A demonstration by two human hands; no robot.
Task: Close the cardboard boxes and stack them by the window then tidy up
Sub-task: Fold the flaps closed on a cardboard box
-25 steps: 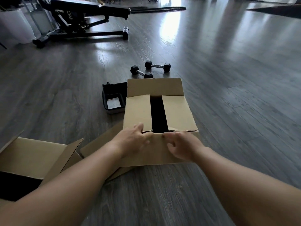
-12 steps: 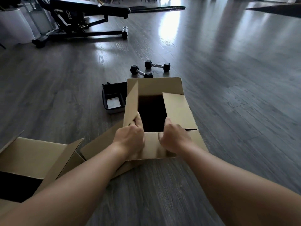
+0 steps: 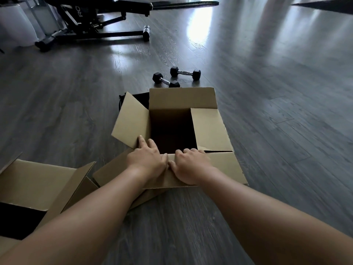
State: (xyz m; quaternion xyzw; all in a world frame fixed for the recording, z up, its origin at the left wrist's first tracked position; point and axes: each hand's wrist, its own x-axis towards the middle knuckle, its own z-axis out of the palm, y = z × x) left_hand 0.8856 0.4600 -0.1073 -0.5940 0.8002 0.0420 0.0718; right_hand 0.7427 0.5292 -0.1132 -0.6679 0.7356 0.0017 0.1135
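Note:
An open cardboard box (image 3: 183, 98) stands on the floor in front of me. Its far flap stands up, its left flap (image 3: 129, 119) leans outward, its right flap (image 3: 208, 129) lies over the opening, and its near flap (image 3: 227, 169) is folded out toward me. My left hand (image 3: 147, 159) rests at the near left corner with straight fingers on the left flap's lower edge. My right hand (image 3: 189, 165) lies on the near flap, its fingers curled over the near rim. A second open cardboard box (image 3: 38, 186) sits at the lower left.
Two black dumbbells (image 3: 185, 73) lie just beyond the box. A black case (image 3: 141, 99) is mostly hidden behind its left flap. A weight bench (image 3: 91, 20) stands at the far left. A flat piece of cardboard (image 3: 108, 173) lies under my left forearm.
The two side flaps were folded over the opening; the left flap has swung up and outward. The near flap has come down toward me, and both hands have shifted onto it.

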